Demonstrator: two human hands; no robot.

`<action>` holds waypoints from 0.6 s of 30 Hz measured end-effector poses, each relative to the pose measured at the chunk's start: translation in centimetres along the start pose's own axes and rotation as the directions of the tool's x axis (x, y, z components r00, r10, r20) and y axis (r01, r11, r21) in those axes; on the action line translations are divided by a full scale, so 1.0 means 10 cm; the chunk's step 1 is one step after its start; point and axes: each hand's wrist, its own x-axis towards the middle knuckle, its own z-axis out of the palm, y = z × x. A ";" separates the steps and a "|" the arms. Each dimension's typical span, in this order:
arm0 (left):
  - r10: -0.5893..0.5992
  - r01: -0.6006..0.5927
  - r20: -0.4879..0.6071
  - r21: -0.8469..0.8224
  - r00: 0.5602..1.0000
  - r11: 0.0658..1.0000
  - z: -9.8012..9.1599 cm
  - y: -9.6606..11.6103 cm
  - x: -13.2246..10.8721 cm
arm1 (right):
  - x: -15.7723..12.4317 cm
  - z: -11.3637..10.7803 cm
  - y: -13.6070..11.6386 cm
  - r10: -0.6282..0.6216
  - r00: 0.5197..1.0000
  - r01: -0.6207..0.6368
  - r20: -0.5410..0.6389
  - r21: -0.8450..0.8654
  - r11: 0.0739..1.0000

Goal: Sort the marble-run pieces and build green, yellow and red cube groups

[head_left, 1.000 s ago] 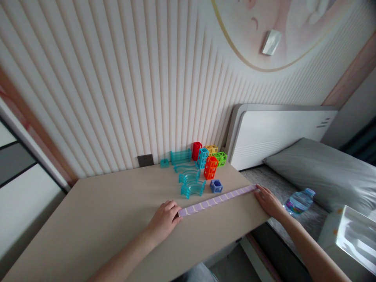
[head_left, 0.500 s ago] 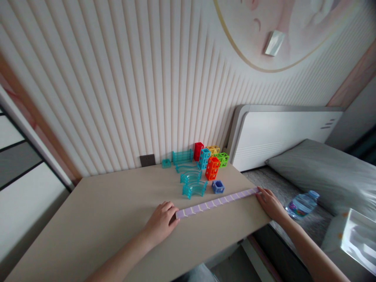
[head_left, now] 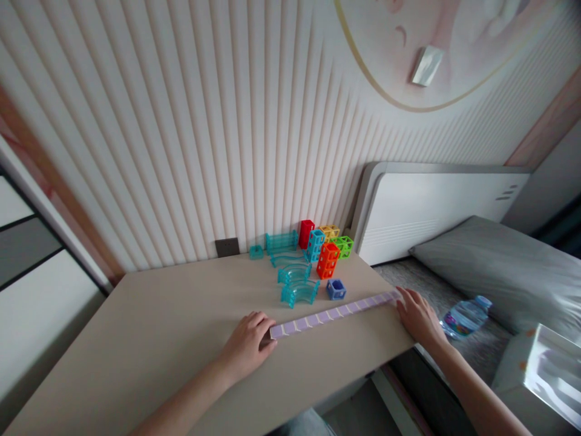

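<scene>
Purple strip [head_left: 333,313]: one, banded with pale lines, lying at a slant on the near-right part of the table [head_left: 158,339], its left end nearer, its right end farther.

Left hand [head_left: 249,344]: at the strip's left end, thumb and fingers a narrow gap apart, apparently holding that end between them.

Small teal square [head_left: 256,252]: one, at the far edge, by the wall.

Teal track pieces: a straight one [head_left: 281,244] at the far side, then a wavy one and two curved ones [head_left: 300,293] toward the strip.

Blocks, openwork: red [head_left: 307,234], light blue [head_left: 316,246], orange-red [head_left: 327,261], yellow and green [head_left: 344,246], grouped at the far right; blue cube [head_left: 336,289] alone, just beyond the strip.

Right hand [head_left: 418,318]: fingertips at the strip's right end; whether they grip it or only rest there cannot be told.

Bottle [head_left: 466,316]: one, right of the table.

Condition, as judged: strip laid out full length; tracks and blocks set out apart from it, none joined to it; neither hand clear of it.

Change from the frame half a second earlier: slight; right fingers a little flatter over the end, which now blurs; blocks and tracks unmoved.
</scene>
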 end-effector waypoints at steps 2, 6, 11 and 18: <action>0.015 -0.015 -0.017 0.002 1.000 1.000 0.00 -0.01 -0.01 | 0.01 -0.11 -0.15 -0.076 0.994 0.076 -0.072 -0.002 0.997; 0.067 -0.066 -0.050 0.027 0.997 0.997 -0.01 -0.04 -0.07 | -0.03 -0.39 -0.66 -0.333 0.930 0.360 -0.159 0.192 0.913; 0.126 -0.115 -0.106 0.106 0.986 0.988 -0.01 -0.16 -0.27 | -0.27 -0.66 -1.38 -0.592 0.786 0.605 -0.180 0.420 0.676; 0.032 0.036 -0.248 0.266 0.968 0.963 -0.03 -0.61 -0.59 | -0.40 -0.68 -1.72 -0.591 0.789 0.559 -0.168 0.595 0.577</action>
